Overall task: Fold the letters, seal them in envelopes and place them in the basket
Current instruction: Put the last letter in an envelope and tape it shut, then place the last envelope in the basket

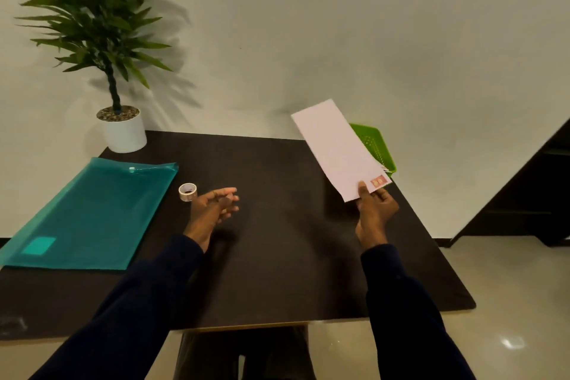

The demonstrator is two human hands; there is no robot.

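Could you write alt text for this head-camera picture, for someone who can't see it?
A person's right hand holds a white stamped envelope by its corner, partly hiding a green basket at the far right of the dark table. The left hand is open beside a tape roll; a teal folder and potted plant sit left.

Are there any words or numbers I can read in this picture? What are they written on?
No words or numbers can be read anywhere.
Envelope: two reddish stamps in the corner by the right hand, too small and blurred to read.
Folder: a pale label, no writing visible on it.
Tape: no writing visible.
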